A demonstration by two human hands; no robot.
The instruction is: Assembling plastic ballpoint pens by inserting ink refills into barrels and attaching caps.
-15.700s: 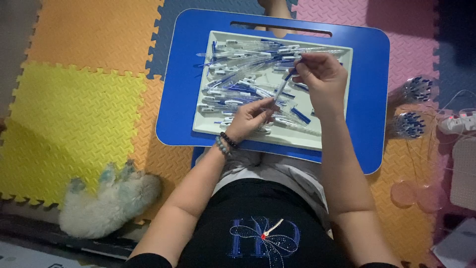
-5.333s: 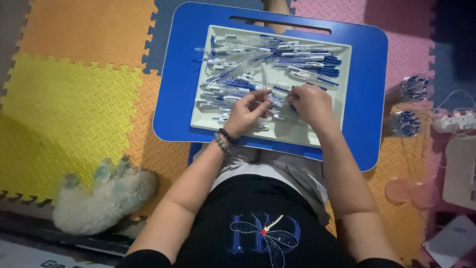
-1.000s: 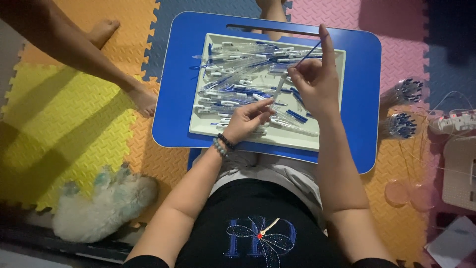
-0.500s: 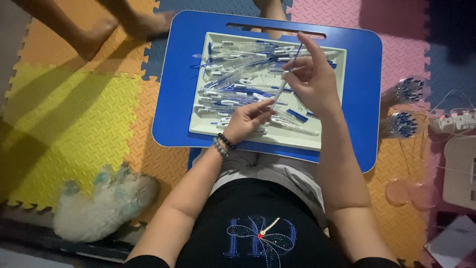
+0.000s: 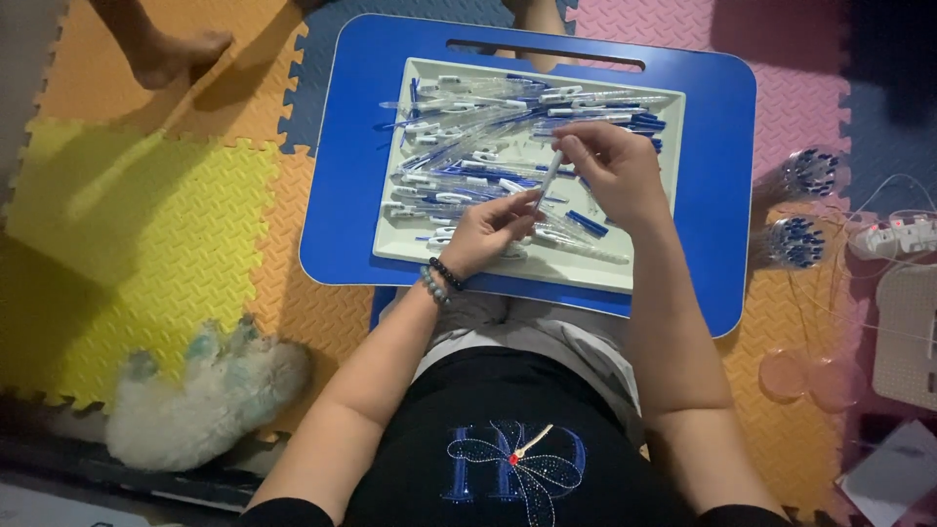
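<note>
A pale tray [image 5: 660, 185] full of several clear pens and blue pen parts [image 5: 468, 146] sits on a blue lap desk [image 5: 353, 166] over my legs. My right hand [image 5: 610, 171] pinches a clear pen barrel [image 5: 549, 180] above the tray, angled down to the left. My left hand [image 5: 485, 231], with bead bracelets on the wrist, holds its fingertips at the barrel's lower end, gripping a small pen part there that is too small to make out.
Coloured foam floor tiles surround me. A white fluffy toy [image 5: 205, 400] lies at lower left. Another person's bare foot [image 5: 176, 54] stands at upper left. Two clear cups of blue pen parts [image 5: 798, 210] and a power strip [image 5: 893, 234] sit to the right.
My right hand has lowered the pen barrel toward my left hand. The other person's foot has stepped away toward the upper left.
</note>
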